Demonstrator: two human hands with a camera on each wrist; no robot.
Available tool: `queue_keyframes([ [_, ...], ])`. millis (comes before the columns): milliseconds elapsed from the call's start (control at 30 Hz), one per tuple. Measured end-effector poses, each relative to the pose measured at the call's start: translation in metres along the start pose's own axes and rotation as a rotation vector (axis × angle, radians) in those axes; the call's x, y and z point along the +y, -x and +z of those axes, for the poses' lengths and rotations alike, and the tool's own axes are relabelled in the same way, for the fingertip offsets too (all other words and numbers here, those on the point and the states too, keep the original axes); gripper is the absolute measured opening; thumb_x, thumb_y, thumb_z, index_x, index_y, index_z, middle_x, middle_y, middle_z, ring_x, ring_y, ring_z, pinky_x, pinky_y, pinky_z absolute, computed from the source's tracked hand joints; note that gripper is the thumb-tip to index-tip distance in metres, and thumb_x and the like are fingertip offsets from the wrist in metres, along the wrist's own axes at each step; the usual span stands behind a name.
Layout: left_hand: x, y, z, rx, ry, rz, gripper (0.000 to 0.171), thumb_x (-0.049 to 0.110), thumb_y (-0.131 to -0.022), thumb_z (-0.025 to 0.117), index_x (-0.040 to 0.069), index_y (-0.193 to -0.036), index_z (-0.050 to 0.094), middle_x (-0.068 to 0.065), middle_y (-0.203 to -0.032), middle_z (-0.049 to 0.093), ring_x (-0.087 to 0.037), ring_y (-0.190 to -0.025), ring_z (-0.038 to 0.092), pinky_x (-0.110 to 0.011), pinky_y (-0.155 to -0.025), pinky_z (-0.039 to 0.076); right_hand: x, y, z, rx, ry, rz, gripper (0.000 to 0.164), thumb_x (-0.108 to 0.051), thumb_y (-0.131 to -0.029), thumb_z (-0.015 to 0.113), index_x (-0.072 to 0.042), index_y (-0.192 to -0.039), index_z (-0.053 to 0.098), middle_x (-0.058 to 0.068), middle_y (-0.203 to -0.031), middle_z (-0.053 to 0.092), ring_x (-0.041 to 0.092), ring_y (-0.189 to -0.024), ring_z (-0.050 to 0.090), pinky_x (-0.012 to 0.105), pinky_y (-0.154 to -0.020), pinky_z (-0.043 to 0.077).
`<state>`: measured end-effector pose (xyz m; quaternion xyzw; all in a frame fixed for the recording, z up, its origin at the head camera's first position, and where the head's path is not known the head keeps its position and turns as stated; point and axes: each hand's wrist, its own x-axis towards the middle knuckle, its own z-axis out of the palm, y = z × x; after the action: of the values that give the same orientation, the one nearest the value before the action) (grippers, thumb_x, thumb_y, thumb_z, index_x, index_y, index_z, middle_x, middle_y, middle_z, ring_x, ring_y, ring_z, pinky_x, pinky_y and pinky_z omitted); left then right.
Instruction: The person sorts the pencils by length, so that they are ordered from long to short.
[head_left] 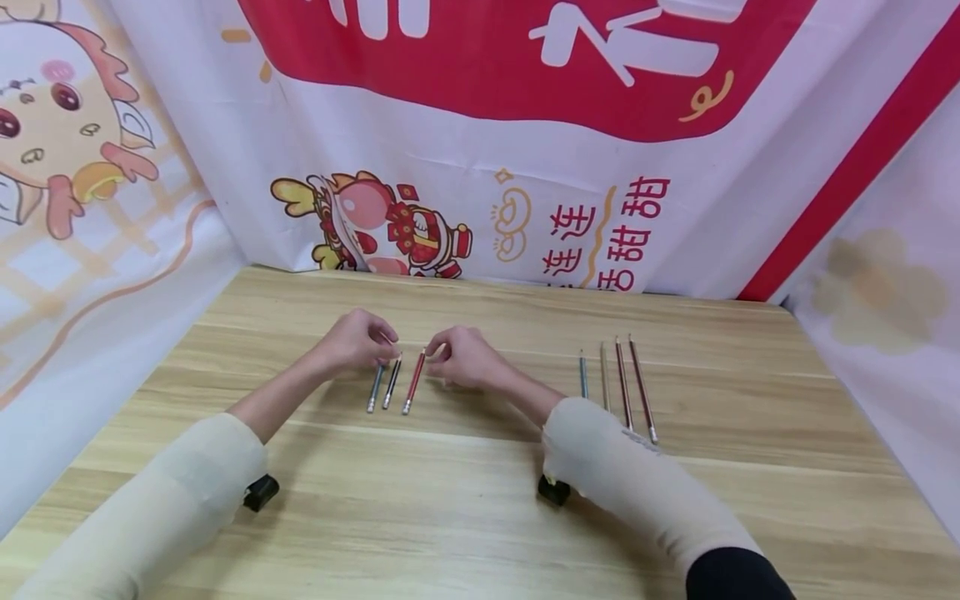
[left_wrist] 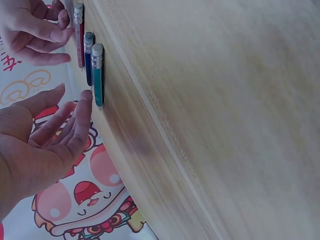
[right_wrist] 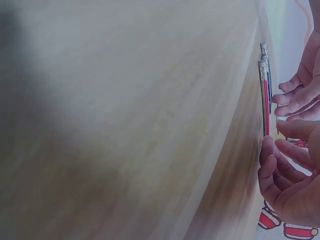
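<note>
Red pencil (head_left: 413, 382): laid slanting on the tabletop (head_left: 405, 517), its eraser end turned toward the person, its point aimed at the printed backdrop (head_left: 450, 137), and flanked by two hands!
Left hand (head_left: 356, 340): held to the left of the red pencil, over the far ends of its two neighbours; fingers loosely bent and parted from the thumb, nothing gripped; whether a pencil was brushed by a fingertip could not be told.
Right hand (head_left: 467, 357): poised just right of the red pencil, close by its point; fingers gently curved, a gap left to the thumb, nothing seen to be pinched; contact could not be judged.
Dark blue pencil (head_left: 392, 382): set just left of the red pencil, its eraser end likewise turned to the person.
Teal pencil (head_left: 376, 388): placed farther left of the red pencil, beyond the dark blue one, its far end covered by the left hand.
Second row: well to the right of the red pencil, a blue pencil (head_left: 583, 375), a pale pencil (head_left: 604, 379) and two dark red pencils (head_left: 642, 387) were lined up, some near ends hidden by the right sleeve (head_left: 630, 475).
Black objects (head_left: 262, 492): spotted nearer the person than the red pencil, one to its left, one to its right, both partly covered by sleeves.
</note>
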<state>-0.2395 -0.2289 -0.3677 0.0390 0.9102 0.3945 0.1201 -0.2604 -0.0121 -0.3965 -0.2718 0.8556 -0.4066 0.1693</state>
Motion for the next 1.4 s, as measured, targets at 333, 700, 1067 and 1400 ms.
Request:
queue_keyframes([
  [333, 0.002, 0.0, 0.0, -0.005, 0.013, -0.001, 0.029, -0.001, -0.092, 0.074, -0.015, -0.116, 0.066, -0.019, -0.094, 0.072, -0.027, -0.081, 0.071, -0.035, -0.073, 0.063, -0.001, -0.012, 0.009, 0.025, 0.026, -0.01, 0.028, -0.008, -0.091, 0.079, 0.001, -0.116, 0.071, 0.008, -0.082, 0.073, 0.012, -0.057, 0.063, 0.019, -0.051, 0.05],
  [700, 0.0, -0.003, 0.002, -0.004, -0.018, -0.003, 0.028, 0.001, -0.093, 0.073, -0.013, -0.117, 0.067, -0.019, -0.099, 0.072, -0.027, -0.084, 0.071, -0.037, -0.077, 0.063, -0.004, -0.02, 0.018, 0.082, 0.093, 0.018, 0.02, -0.017, -0.087, 0.086, -0.005, -0.092, 0.07, 0.001, -0.071, 0.066, 0.009, -0.056, 0.056, 0.019, -0.049, 0.044],
  [1067, -0.001, -0.005, 0.001, -0.01, -0.006, -0.008, 0.03, 0.002, -0.093, 0.074, -0.012, -0.118, 0.067, -0.019, -0.098, 0.072, -0.026, -0.083, 0.071, -0.034, -0.074, 0.063, -0.001, -0.014, 0.01, 0.097, 0.168, 0.05, 0.015, -0.005, -0.086, 0.081, -0.001, -0.098, 0.073, -0.001, -0.069, 0.061, 0.007, -0.058, 0.051, 0.018, -0.051, 0.042],
  [1400, -0.002, -0.007, 0.002, -0.017, 0.007, -0.009, 0.03, 0.002, -0.093, 0.074, -0.012, -0.119, 0.067, -0.018, -0.098, 0.073, -0.025, -0.083, 0.071, -0.033, -0.073, 0.062, 0.0, -0.01, 0.009, 0.08, 0.233, 0.066, 0.013, -0.007, -0.086, 0.079, -0.006, -0.095, 0.07, -0.003, -0.064, 0.058, 0.008, -0.056, 0.05, 0.019, -0.05, 0.041],
])
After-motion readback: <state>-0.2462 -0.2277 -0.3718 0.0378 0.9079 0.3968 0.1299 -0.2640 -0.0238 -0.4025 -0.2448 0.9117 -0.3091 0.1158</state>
